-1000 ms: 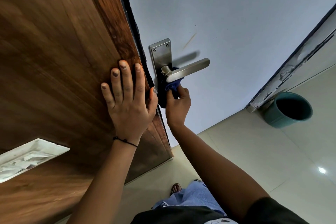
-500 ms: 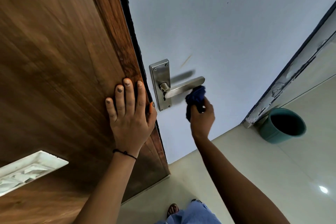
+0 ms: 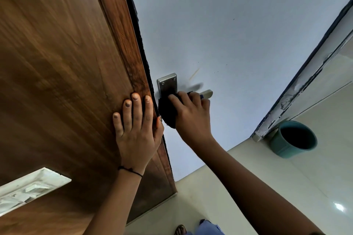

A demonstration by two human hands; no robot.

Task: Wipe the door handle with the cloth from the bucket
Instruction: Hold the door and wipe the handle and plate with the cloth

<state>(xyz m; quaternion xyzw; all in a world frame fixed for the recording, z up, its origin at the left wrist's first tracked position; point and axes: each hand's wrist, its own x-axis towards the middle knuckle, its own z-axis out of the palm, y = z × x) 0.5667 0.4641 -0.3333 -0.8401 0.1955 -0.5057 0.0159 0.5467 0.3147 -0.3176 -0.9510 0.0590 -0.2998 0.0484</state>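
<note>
Head view shows wiping underway: right hand (image 3: 191, 114) grips the cloth (image 3: 167, 110) around the door handle (image 3: 207, 94), left hand (image 3: 136, 128) spread flat on the door (image 3: 57, 63), bucket (image 3: 294, 139) return judged left

Views: one, head-worn, wide-angle.
Facing: forward and down along the door (image 3: 238, 34) to the floor (image 3: 315, 187).
Nearness: close; both forearms reach in from the bottom edge.
Shared: nothing, single view.

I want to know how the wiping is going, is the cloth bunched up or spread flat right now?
Bunched up. The cloth is a dark wad gripped in the right hand, pressed over the door handle.
</note>
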